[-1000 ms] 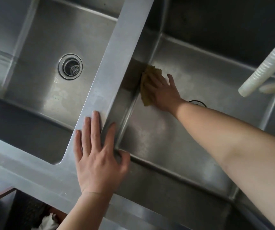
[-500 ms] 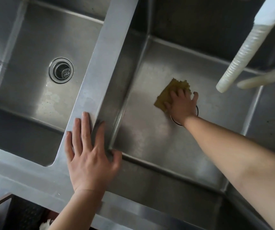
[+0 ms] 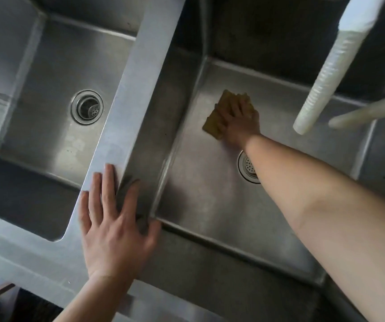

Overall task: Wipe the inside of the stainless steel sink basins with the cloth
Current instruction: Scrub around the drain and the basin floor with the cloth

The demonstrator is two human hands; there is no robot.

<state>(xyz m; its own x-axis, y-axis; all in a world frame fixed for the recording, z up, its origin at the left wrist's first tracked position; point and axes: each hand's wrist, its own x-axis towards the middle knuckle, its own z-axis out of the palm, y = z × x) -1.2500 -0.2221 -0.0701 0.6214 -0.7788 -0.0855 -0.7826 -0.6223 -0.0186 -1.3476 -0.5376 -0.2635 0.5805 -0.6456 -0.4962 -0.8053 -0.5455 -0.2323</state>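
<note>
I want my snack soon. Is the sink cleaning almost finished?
Not yet. The right hand presses the yellow cloth on the right basin floor, above its drain. The left hand rests on the divider. The left basin shows pale marks, so probably unwiped.

Kitchen: double stainless sink (image 3: 138, 73), basket drains (image 3: 87, 107), ribbed hose (image 3: 321, 84).

Left hand (image 3: 114, 231) and right hand (image 3: 239, 126) bare, forearms uncovered, apparently no rings or sleeves
</note>
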